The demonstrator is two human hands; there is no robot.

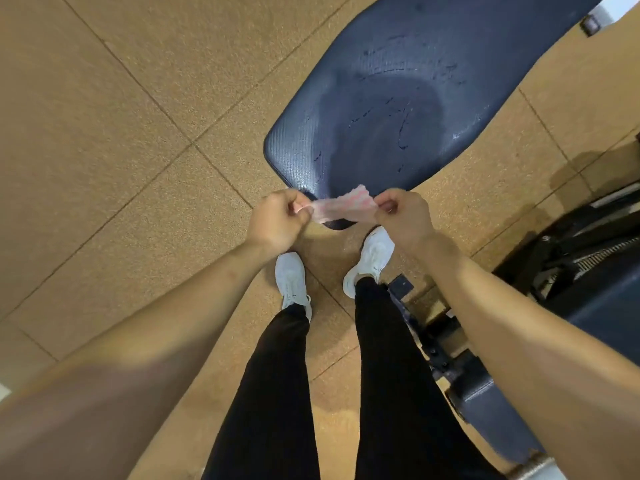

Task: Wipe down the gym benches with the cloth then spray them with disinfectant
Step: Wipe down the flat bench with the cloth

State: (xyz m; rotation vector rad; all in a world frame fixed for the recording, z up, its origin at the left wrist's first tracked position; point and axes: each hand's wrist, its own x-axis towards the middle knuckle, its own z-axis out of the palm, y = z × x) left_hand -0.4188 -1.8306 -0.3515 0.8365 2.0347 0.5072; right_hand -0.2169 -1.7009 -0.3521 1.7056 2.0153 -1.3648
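**Head view, looking straight down**

- Holding the cloth (343,206) stretched between both hands, in the air just above the near end of the gym bench (398,98) and not touching it.
- Pinching the cloth's left end with the left hand (277,220), fingers curled into the palm around the fabric.
- Pinching the right end likewise with the right hand (403,216), thumb pressing the edge against the curled fingers.
- Pulling the two ends apart, probably for opening out or refolding the cloth and presenting a flat face to the pad (bunched fabric: poor contact).
- Standing with both white shoes (292,282) on the tan floor (121,133) at the bench's rounded end, keeping the length of the pad ahead and within reach.
- Noting wet-looking streaks and a darker oval patch on the dark blue pad, suggesting moisture on the surface.
- Noting a second dark pad (602,306) on a metal frame at the right edge.
- Finding no spray bottle in frame; judging the spraying step as not yet begun.
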